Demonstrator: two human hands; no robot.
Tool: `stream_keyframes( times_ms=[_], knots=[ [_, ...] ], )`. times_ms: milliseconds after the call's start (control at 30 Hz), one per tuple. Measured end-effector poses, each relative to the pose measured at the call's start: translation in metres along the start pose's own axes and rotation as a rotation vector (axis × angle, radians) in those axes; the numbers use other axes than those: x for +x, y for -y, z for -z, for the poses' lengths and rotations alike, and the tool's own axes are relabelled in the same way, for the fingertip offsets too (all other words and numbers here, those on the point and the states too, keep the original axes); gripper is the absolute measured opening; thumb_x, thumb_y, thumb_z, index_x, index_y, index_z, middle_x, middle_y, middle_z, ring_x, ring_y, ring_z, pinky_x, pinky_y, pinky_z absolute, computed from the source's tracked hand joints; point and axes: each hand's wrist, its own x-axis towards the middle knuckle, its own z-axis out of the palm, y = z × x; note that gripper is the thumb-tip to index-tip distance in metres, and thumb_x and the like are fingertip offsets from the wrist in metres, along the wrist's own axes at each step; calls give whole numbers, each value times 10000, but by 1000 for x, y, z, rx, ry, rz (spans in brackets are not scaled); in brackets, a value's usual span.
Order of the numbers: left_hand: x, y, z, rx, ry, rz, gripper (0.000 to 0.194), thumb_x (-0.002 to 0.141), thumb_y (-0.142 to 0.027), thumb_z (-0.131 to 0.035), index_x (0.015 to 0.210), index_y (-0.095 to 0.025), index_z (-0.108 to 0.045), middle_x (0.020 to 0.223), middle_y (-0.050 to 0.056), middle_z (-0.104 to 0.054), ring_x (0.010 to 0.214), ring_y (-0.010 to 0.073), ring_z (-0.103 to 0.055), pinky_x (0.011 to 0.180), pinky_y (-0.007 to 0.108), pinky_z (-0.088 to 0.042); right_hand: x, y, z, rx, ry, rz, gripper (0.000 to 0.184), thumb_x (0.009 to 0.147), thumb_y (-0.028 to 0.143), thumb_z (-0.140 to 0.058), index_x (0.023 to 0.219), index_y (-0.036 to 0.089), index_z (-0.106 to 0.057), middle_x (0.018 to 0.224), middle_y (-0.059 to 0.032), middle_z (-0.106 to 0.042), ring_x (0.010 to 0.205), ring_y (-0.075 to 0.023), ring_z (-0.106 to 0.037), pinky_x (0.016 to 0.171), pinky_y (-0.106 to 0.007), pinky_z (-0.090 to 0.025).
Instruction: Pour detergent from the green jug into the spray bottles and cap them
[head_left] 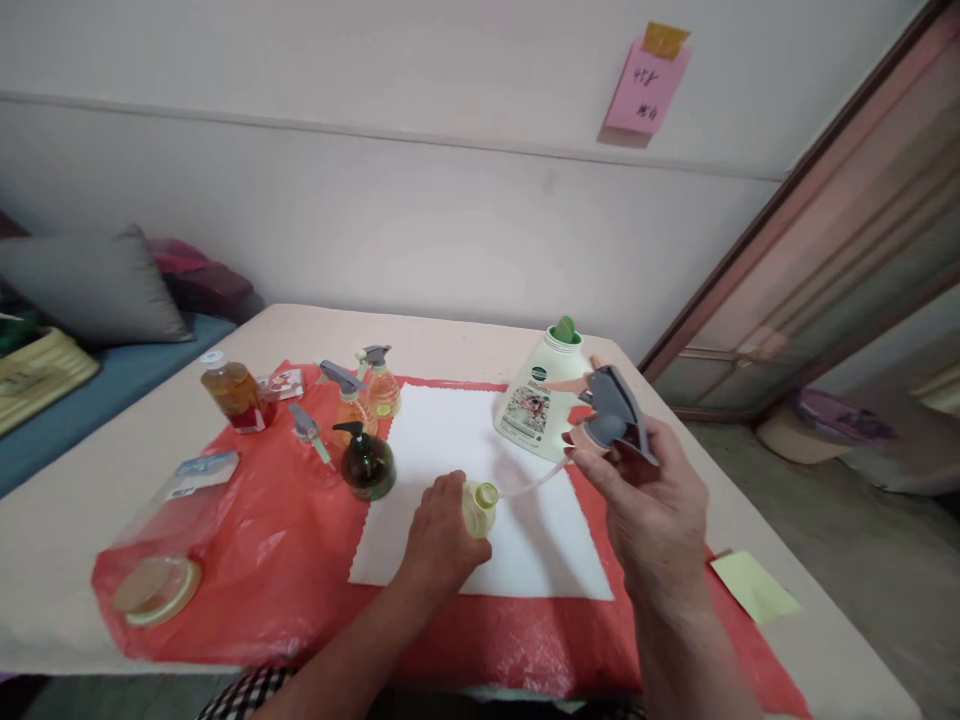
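Note:
My left hand (439, 535) is wrapped round a small pale yellow bottle (480, 508) with an open neck, held over a white sheet (465, 440). My right hand (649, 500) grips a grey trigger sprayer head (616, 415), lifted clear of the bottle. Its thin clear dip tube (529, 483) slants down toward the bottle's mouth. A white detergent jug (541, 395) with a green cap stands just behind the sprayer.
On the red plastic sheet (247, 540) stand two orange spray bottles (379, 385), a dark green pump bottle (366, 462), an amber bottle (234, 392), a loose sprayer (307, 428) and a clear bag with a lid (154, 590). A yellow note (754, 585) lies at the right.

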Motion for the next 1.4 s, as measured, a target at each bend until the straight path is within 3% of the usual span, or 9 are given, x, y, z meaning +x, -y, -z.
stream_keyframes(
  times_ms=[233, 367, 700, 1167, 1400],
  knots=[
    [1, -8, 0, -64, -103, -73, 808, 624, -193, -652, 1370, -201, -341, 1353, 98, -514, 1231, 287, -479, 1035, 393, -387, -19, -17, -24, 30, 332, -242, 341, 741, 320, -797, 1044, 281, -644, 1027, -15, -700, 962, -203, -640, 878, -364, -517],
    [0, -10, 3, -48, -150, -110, 680, 651, -206, -636, 1286, -192, -393, 1202, 86, -582, 1112, 276, -526, 969, 396, -417, -25, -31, -31, -4, 450, -300, 301, 750, 351, -784, 999, 255, -644, 997, -22, -709, 923, -203, -628, 838, -353, -501],
    [-2, -9, 7, 25, -74, -85, 653, 640, -234, -657, 1255, -207, -439, 1182, 86, -599, 1099, 295, -516, 934, 406, -418, -23, -40, -24, -43, 444, -357, 354, 666, 341, -836, 945, 238, -645, 948, -6, -695, 883, -198, -610, 808, -331, -479],
    [-2, -17, 3, 24, -55, -81, 600, 646, -216, -636, 1216, -219, -450, 1174, 78, -598, 1073, 288, -525, 873, 397, -429, -29, -42, -29, -33, 413, -360, 302, 663, 314, -812, 911, 248, -652, 837, 19, -656, 753, -170, -553, 708, -308, -452],
    [-4, -19, 5, 1, -34, -92, 613, 620, -213, -638, 1207, -230, -461, 1188, 70, -603, 1073, 286, -513, 886, 396, -417, -23, -55, -20, 98, 452, -456, 398, 647, 310, -843, 1004, 266, -673, 950, 1, -695, 872, -203, -622, 792, -338, -491]
  ],
)
